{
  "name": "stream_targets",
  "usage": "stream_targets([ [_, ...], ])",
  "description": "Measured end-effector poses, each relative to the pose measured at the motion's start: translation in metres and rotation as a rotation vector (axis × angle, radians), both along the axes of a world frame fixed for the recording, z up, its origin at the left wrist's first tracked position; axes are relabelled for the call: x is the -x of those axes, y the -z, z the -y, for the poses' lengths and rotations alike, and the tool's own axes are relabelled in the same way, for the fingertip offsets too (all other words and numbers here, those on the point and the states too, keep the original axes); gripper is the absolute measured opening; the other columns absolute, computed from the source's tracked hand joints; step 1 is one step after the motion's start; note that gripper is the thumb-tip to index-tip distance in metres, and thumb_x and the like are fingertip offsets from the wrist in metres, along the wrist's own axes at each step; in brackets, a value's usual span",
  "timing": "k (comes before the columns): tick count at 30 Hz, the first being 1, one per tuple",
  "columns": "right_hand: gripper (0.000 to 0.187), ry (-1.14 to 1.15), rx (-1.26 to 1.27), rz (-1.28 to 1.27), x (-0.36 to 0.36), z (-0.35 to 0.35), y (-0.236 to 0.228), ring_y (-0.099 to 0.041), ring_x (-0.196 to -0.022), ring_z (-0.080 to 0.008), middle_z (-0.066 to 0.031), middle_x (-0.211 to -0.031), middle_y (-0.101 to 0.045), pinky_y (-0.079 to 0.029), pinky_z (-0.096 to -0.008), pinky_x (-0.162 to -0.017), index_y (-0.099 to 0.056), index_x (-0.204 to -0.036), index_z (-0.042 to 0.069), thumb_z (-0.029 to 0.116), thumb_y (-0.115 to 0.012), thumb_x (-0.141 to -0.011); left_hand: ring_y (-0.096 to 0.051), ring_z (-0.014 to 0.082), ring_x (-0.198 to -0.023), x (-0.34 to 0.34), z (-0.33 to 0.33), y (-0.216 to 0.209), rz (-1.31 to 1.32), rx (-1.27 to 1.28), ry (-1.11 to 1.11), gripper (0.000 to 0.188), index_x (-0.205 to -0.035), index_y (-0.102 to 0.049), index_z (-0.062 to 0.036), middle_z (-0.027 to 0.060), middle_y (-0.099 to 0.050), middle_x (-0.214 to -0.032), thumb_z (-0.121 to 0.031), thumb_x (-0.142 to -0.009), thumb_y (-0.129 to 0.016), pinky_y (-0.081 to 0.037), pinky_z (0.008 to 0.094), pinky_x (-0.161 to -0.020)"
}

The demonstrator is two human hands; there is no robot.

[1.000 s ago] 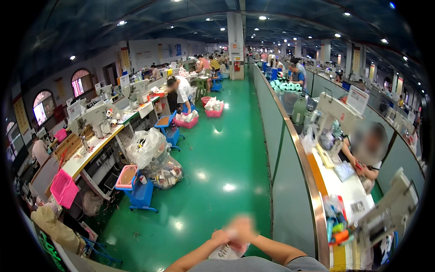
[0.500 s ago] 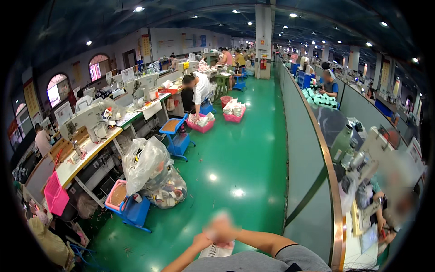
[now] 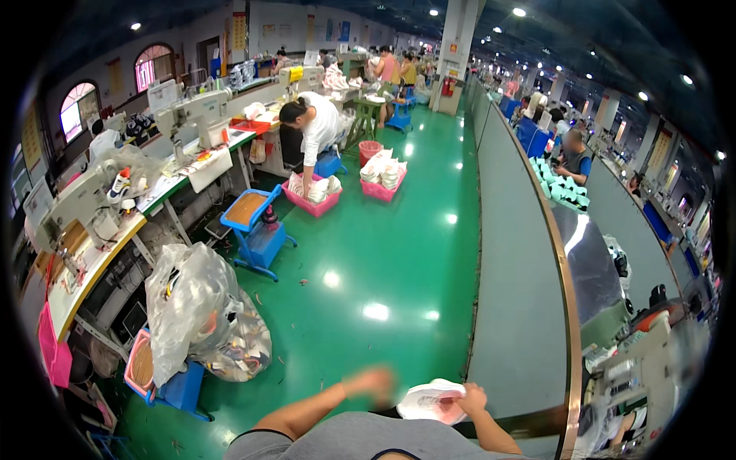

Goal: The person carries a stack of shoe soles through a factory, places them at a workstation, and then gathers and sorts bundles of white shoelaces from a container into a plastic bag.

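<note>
A white shoe upper (image 3: pixel 431 400) with pink inside is low in front of me, close to my chest. My right hand (image 3: pixel 472 400) grips its right edge, thumb and fingers closed on it. To the left of the upper, my left hand (image 3: pixel 373 384) is raised over the green floor, apart from the upper. Motion smears its fingers, so I cannot see whether they are open or closed.
A grey partition (image 3: pixel 517 307) with a copper-coloured edge runs along my right. On the left stand a large clear bag (image 3: pixel 203 314) of pieces, blue stools (image 3: pixel 261 230) and a sewing bench (image 3: pixel 100 264). Ahead, a person (image 3: pixel 310 130) bends over a pink basket (image 3: pixel 313 205).
My hands, together before, are now apart: the left has come off the shoe upper, while the right holds it farther right. My view has also shifted.
</note>
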State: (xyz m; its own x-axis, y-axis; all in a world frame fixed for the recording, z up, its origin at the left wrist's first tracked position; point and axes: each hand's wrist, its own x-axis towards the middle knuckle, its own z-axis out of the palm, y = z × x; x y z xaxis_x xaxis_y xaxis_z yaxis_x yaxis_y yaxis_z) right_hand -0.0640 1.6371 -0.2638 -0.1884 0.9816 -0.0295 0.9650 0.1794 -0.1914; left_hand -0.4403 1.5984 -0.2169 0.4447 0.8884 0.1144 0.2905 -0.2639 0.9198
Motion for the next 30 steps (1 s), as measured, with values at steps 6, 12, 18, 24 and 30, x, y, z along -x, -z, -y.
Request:
stream_targets([
  [6,0.044,0.208,0.242,0.119,-0.02,-0.167,0.032,-0.054,-0.102,-0.031,-0.0066,-0.112,-0.058,-0.047,-0.0446,-0.084,-0.06,-0.107,0.014,0.028,-0.068,-0.066,-0.056,0.0337,-0.106,0.119,-0.105,0.198,-0.307,0.672,-0.623,0.057,-0.123,-0.052,-0.0067,0.0193,-0.059,-0.115,-0.042,-0.079,-0.06,-0.046,0.0415,-0.088],
  [12,0.044,-0.121,0.069,0.012,0.092,-0.415,-0.004,-0.055,-0.097,-0.0299,-0.0062,-0.105,-0.06,-0.049,-0.0415,-0.079,-0.061,-0.105,0.013,0.029,-0.068,-0.064,-0.058,0.0226,-0.056,0.24,-0.085,0.235,-0.132,1.001,-1.282,0.02,-0.081,-0.064,-0.0015,0.012,-0.062,-0.066,-0.017,-0.071,-0.057,-0.047,0.0363,-0.053],
  [18,0.046,-0.35,-0.002,-0.002,0.213,-0.614,-0.03,-0.057,-0.093,-0.0299,-0.0071,-0.102,-0.06,-0.049,-0.0426,-0.074,-0.061,-0.106,0.014,0.032,-0.072,-0.066,-0.053,0.0232,-0.046,0.242,-0.18,0.221,-0.511,0.735,-0.744,0.005,-0.068,-0.057,-0.001,0.0108,-0.055,-0.058,-0.001,-0.072,-0.053,-0.038,0.037,-0.039],
  [24,0.046,-0.298,0.022,0.032,0.23,-0.753,-0.033,-0.056,-0.098,-0.0295,-0.0064,-0.107,-0.06,-0.049,-0.0439,-0.079,-0.061,-0.107,0.014,0.031,-0.071,-0.065,-0.053,0.0237,-0.05,0.275,-0.446,0.267,-0.052,1.202,-1.063,0.014,-0.085,-0.057,-0.0006,0.0125,-0.054,-0.063,-0.006,-0.074,-0.051,-0.04,0.0377,-0.045],
  [30,0.044,-0.224,-0.074,0.005,0.232,-0.904,-0.049,-0.055,-0.098,-0.0293,-0.0075,-0.108,-0.061,-0.047,-0.0401,-0.083,-0.062,-0.105,0.011,0.021,-0.071,-0.063,-0.058,0.018,-0.072,0.344,-0.764,0.174,0.162,0.827,-1.034,0.042,-0.114,-0.055,0.0,0.0125,-0.064,-0.087,-0.016,-0.075,-0.061,-0.047,0.0315,-0.064],
])
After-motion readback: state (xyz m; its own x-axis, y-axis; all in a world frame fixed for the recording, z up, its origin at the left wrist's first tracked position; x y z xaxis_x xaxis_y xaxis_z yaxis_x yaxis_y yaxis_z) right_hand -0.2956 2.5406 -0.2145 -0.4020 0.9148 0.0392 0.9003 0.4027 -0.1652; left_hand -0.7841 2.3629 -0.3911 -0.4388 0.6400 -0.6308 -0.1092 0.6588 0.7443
